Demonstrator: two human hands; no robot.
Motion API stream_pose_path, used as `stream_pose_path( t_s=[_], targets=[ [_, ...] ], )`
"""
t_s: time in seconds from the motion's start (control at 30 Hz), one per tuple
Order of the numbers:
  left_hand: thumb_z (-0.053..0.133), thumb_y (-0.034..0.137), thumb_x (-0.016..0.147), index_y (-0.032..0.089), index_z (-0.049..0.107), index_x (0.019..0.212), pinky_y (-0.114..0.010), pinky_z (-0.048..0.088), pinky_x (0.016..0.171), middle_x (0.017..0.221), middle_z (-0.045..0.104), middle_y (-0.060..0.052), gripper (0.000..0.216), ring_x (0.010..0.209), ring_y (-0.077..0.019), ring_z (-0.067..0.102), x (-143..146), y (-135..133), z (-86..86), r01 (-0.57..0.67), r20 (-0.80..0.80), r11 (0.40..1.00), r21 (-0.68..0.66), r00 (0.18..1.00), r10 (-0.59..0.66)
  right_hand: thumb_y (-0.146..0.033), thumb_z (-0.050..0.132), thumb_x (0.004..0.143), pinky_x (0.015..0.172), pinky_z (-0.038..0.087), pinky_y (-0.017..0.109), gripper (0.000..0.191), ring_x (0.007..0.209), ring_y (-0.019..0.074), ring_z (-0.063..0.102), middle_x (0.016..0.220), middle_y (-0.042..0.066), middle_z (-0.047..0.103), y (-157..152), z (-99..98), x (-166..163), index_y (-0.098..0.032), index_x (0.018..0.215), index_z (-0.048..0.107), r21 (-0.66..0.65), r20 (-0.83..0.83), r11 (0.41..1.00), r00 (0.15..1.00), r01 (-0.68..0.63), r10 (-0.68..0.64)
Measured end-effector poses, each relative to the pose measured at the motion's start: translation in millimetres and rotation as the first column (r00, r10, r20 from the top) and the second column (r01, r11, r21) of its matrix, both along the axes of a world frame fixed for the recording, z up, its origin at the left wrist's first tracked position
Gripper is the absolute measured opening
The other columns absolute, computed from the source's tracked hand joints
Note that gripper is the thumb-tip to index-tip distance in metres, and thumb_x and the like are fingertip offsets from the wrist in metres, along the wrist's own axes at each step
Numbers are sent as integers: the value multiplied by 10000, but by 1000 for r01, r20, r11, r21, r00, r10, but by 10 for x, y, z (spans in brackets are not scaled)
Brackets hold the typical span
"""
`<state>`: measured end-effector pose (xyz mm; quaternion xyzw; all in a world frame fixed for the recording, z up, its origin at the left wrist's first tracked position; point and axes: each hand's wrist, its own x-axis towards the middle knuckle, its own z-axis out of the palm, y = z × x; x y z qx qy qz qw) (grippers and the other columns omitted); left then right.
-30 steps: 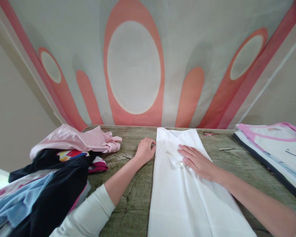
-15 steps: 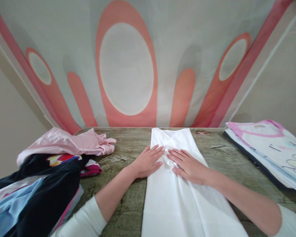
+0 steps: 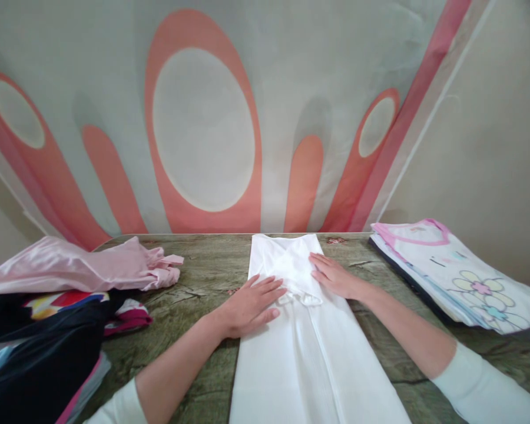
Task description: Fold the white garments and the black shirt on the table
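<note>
A white garment (image 3: 287, 359), folded into a long narrow strip, lies lengthwise on the wooden table. Its far end reaches close to the back edge, and a small ruffled bit of cloth shows near the middle. Flat on its left side rests my left hand (image 3: 254, 303), fingers extended and touching the cloth. My right hand (image 3: 338, 277) lies on the right edge of the garment, farther up, with its fingers stretched over the fabric. Neither hand grips anything.
To the left sits a loose heap of clothes, a pink garment (image 3: 88, 265) on top of a black garment (image 3: 48, 359). A neat stack of folded clothes (image 3: 459, 277) stands at the right. Behind the wooden table (image 3: 194, 300) rises a patterned cloth backdrop (image 3: 274, 70).
My right hand has slid toward the garment's right edge, and my left hand stays on the left side. The view has turned slightly right, and the ruffled bit of cloth is now exposed.
</note>
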<state>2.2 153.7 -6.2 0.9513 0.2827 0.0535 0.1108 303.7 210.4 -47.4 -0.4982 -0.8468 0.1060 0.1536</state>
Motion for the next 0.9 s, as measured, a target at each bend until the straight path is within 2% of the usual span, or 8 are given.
stream_pose_path(
  t_s=[0.1,0.23,0.33,0.47,0.57,0.73,0.9],
  targets=[
    [252,468,941,275,258,1401,-421,87,1106,1467,250,-32,499,1360,-193,161,0,4,7,3,8,1000,-5,1000,-3,-529,241,894,1086,185,465,637,1352,245,188,1473,91,232,21,-76,49,-146,1401,287,-21,136,997,988,79,-76],
    [262,460,941,279,284,1391,-422,115,1103,1457,278,-31,486,1353,-199,186,7,-6,35,3,23,1000,-9,1000,-3,-530,174,901,1084,169,466,644,1357,238,169,1479,88,213,53,-82,47,-140,1401,283,-15,195,985,966,174,-168],
    [275,453,939,268,308,1383,-427,142,1099,1455,283,-41,482,1349,-213,199,15,-10,41,-23,41,1000,8,999,22,-524,148,905,1092,150,439,649,1363,221,146,1487,83,189,103,-62,-18,-132,1412,254,-2,191,986,968,166,-162],
    [258,446,943,240,274,1398,-438,136,1100,1478,214,-57,500,1361,-216,152,21,2,27,-91,35,995,40,995,89,-560,148,894,1103,112,402,679,1369,200,116,1498,61,147,202,-15,-186,-148,1431,199,-9,176,996,981,88,-85],
    [238,439,948,240,276,1397,-436,124,1105,1473,233,-57,492,1357,-201,170,19,18,11,-95,7,995,35,995,95,-598,153,877,1105,90,403,705,1370,208,107,1500,46,138,323,18,-287,-167,1432,204,-33,173,997,983,63,-56],
    [243,440,947,248,314,1379,-423,128,1107,1459,272,-51,477,1349,-192,198,17,29,14,-94,4,995,31,996,94,-599,132,872,1103,88,408,715,1371,213,102,1501,42,126,542,30,-303,-161,1434,199,-63,200,991,975,116,-101],
    [249,438,946,257,330,1370,-426,137,1104,1455,282,-46,467,1345,-195,211,16,29,14,-98,15,995,30,995,98,-599,123,870,1100,94,416,716,1370,208,106,1504,34,112,618,7,-284,-165,1437,178,-46,215,986,966,158,-144]
  ],
)
